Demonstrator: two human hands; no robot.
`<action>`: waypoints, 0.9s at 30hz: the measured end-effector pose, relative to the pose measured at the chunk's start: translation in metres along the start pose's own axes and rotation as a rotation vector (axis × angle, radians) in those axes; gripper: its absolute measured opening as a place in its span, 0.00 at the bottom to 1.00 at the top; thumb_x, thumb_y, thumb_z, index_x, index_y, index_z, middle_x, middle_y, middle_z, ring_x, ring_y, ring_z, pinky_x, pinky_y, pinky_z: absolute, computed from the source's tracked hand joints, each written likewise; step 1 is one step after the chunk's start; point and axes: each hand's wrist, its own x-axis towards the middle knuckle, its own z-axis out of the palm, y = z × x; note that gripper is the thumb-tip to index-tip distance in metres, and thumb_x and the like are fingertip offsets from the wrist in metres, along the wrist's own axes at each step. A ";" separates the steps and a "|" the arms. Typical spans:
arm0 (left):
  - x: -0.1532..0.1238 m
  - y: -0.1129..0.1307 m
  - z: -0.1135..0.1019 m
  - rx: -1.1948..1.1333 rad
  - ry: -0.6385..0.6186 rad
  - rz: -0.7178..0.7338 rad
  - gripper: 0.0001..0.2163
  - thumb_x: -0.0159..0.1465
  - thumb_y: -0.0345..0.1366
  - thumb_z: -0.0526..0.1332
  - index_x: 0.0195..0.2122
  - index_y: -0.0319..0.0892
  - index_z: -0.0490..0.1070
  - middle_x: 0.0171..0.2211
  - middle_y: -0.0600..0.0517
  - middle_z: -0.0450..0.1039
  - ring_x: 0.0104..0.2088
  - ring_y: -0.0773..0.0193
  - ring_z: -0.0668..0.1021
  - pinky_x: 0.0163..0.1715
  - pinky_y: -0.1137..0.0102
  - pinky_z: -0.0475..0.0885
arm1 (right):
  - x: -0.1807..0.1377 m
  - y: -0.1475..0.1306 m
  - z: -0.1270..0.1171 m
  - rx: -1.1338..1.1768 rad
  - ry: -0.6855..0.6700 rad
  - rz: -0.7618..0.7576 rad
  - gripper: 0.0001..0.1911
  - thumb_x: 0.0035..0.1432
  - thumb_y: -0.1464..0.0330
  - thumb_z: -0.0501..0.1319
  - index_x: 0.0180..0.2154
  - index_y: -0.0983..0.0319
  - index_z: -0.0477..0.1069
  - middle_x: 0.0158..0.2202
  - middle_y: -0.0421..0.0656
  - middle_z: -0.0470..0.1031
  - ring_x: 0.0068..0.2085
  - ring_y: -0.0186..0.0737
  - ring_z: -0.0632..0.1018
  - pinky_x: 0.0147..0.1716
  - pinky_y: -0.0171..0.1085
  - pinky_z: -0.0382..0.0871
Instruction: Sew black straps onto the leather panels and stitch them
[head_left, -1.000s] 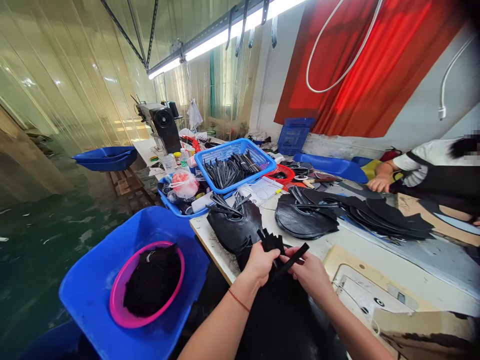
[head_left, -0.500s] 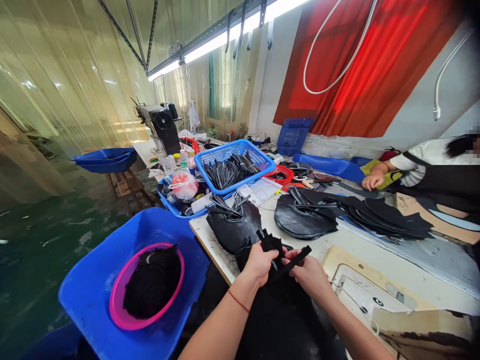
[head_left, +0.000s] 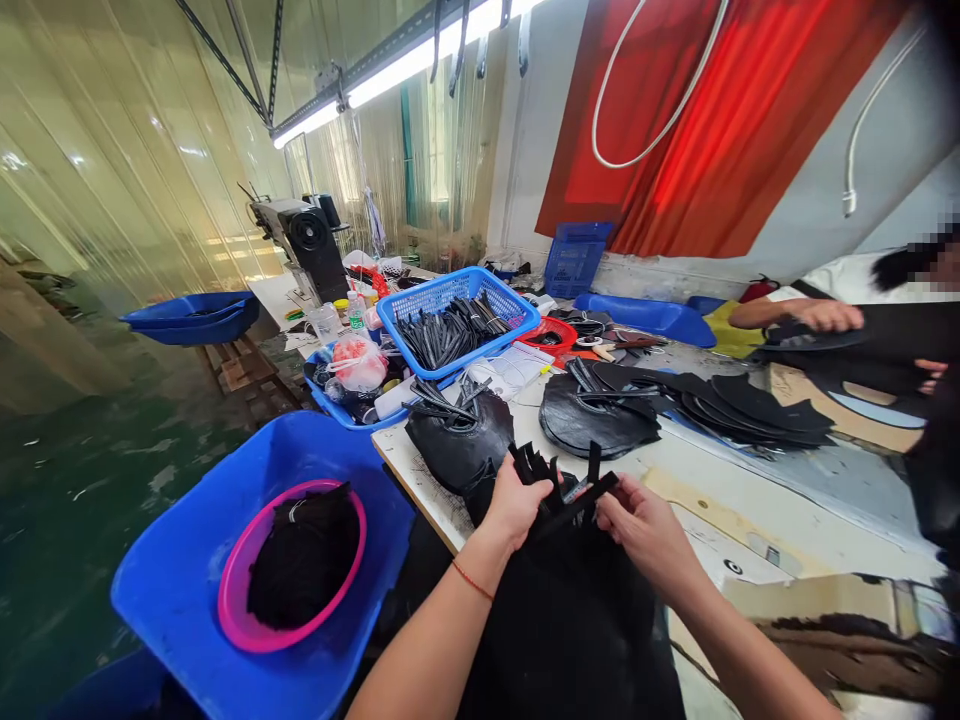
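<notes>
My left hand (head_left: 516, 508) is closed around a bunch of black strips (head_left: 534, 466), whose ends stick up above the thumb. My right hand (head_left: 649, 525) pinches the end of one black strip (head_left: 576, 508), which slants down toward my left hand. Its thumb and fingers are pressed together on it. Both hands are over black material (head_left: 570, 640) on my lap, at the table's front edge. Just beyond them lie two stacks of black leather-like pieces, a left stack (head_left: 457, 455) and a right stack (head_left: 592, 425), with narrow strips on top.
A blue basket (head_left: 442, 378) of black strips sits farther back on the white table (head_left: 510, 418). At left, a blue tub (head_left: 176, 560) holds a pink basin (head_left: 225, 600) with black pieces. A sewing machine (head_left: 311, 245) stands behind. A co-worker's hand (head_left: 829, 316) is at right.
My right hand has shifted right and pulled its strip farther from the bunch. The co-worker's hand has lifted and moved right with a dark piece. The view has turned slightly right.
</notes>
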 end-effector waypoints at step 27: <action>-0.041 -0.033 -0.027 1.224 0.111 0.737 0.38 0.61 0.27 0.57 0.70 0.42 0.41 0.71 0.40 0.44 0.70 0.47 0.50 0.66 0.47 0.52 | 0.057 -0.061 -0.008 0.251 0.213 -0.149 0.19 0.40 0.54 0.72 0.26 0.60 0.72 0.27 0.46 0.79 0.25 0.38 0.75 0.19 0.35 0.73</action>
